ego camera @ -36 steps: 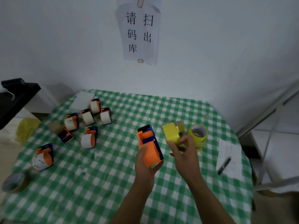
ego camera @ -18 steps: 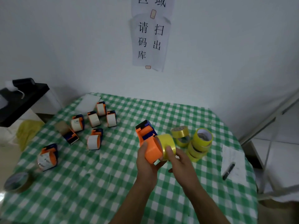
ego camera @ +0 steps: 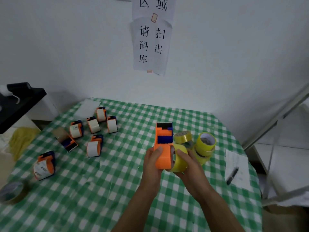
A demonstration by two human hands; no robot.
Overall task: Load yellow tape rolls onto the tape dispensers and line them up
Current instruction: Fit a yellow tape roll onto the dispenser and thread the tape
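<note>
The yellow tape roll (ego camera: 179, 159) is in the right hand (ego camera: 189, 164), pressed against the right side of the orange tape dispenser (ego camera: 163, 148). The left hand (ego camera: 153, 162) is wrapped around the dispenser's other side and holds it up above the green checked table (ego camera: 117, 198). A second ago the roll was held apart from the dispenser, a little farther out from the hands. Now the two touch, so I think the roll is being pushed onto the holder. It looks only partly on, since most of the roll sticks out to the right. More yellow rolls (ego camera: 206, 143) wait just past the right hand. Far off to the left of the left hand sit other dispensers with white tape (ego camera: 93, 148), in a loose bunch, not a line. So the loading has only begun.
</note>
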